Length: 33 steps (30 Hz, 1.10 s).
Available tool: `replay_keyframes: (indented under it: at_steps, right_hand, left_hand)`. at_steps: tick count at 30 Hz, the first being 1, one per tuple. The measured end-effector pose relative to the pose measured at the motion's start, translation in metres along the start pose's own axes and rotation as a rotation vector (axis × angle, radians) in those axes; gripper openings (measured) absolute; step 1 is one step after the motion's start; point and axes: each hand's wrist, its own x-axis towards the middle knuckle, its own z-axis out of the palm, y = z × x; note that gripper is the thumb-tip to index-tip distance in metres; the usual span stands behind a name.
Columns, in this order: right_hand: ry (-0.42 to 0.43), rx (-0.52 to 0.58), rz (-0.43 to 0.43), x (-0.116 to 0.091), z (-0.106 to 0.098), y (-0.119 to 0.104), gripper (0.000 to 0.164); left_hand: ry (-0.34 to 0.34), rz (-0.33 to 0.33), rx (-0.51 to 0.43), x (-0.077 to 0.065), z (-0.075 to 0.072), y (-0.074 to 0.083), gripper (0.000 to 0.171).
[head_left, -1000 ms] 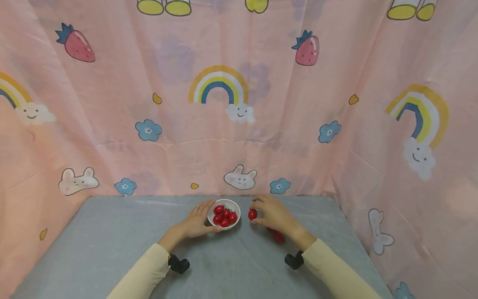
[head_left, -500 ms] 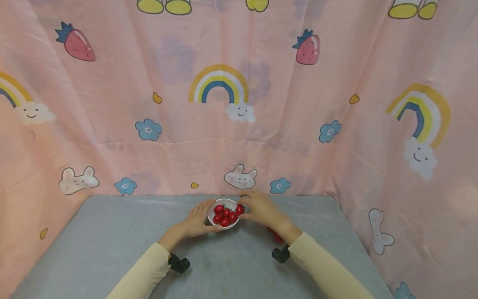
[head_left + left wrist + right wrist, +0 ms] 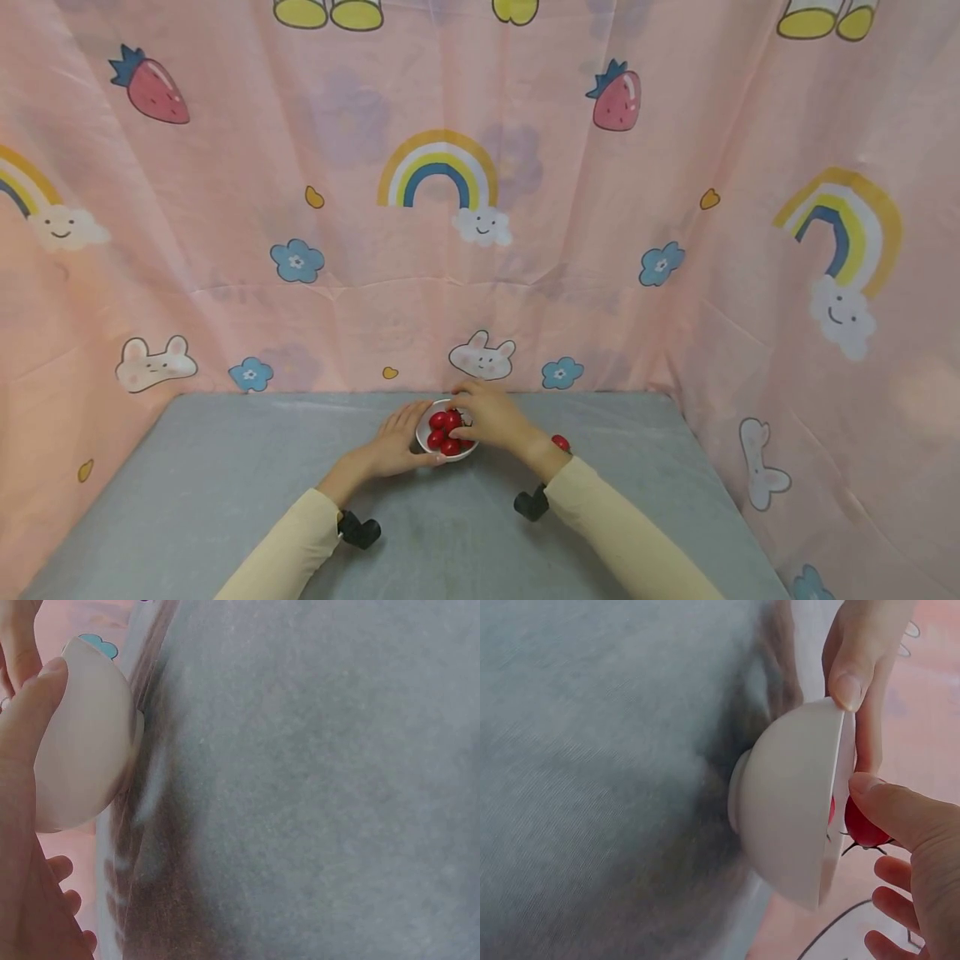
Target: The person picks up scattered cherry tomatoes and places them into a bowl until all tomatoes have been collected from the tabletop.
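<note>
A small white bowl [image 3: 789,796] with several red cherry tomatoes [image 3: 437,439] in it stands near the back of the table. My left hand [image 3: 390,443] grips it from the left, thumb over the near rim and fingers along the far side. Over the bowl's right side, my right hand [image 3: 495,418] pinches a cherry tomato [image 3: 864,825] between thumb and fingers, its green stem showing. In the right wrist view this tomato sits right at the bowl's opening. The right hand hides part of the bowl's contents in the head view.
Another red tomato [image 3: 561,442] lies on the grey tabletop [image 3: 450,533], partly hidden behind the right wrist. A pink patterned curtain [image 3: 442,317] rises along the table's back edge and both sides. Each wrist carries a black camera mount [image 3: 360,530].
My right hand has moved left from beside the bowl to over it, carrying the pinched cherry tomato. The left hand and the bowl have stayed in place.
</note>
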Motion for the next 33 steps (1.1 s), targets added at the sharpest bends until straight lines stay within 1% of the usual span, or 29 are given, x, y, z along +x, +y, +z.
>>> replay_keyframes:
  at_steps: [6, 10, 15, 20, 33]
  right_hand:
    - [0.004, -0.013, -0.019, 0.0072, 0.0023, -0.0053, 0.042]
    - [0.012, -0.027, -0.019, 0.0086, 0.0015, -0.0075, 0.04]
    - [0.012, -0.038, -0.022, 0.0083, 0.0022, -0.008, 0.042]
    - [0.009, -0.02, -0.026, 0.0072, 0.0029, -0.0078, 0.043]
    - [0.008, 0.015, -0.031, 0.006, 0.0061, -0.0014, 0.044]
  left_hand:
    - [0.006, 0.013, 0.006, 0.0001, 0.0002, -0.0001, 0.103]
    - [0.015, 0.017, 0.007, 0.0003, 0.0006, -0.0001, 0.103]
    - [0.01, 0.013, 0.006, -0.0003, 0.0009, -0.0007, 0.103]
    - [-0.001, 0.004, -0.002, -0.0006, 0.0007, -0.001, 0.105]
    - [0.006, 0.003, -0.009, -0.0007, 0.0011, -0.0001, 0.104]
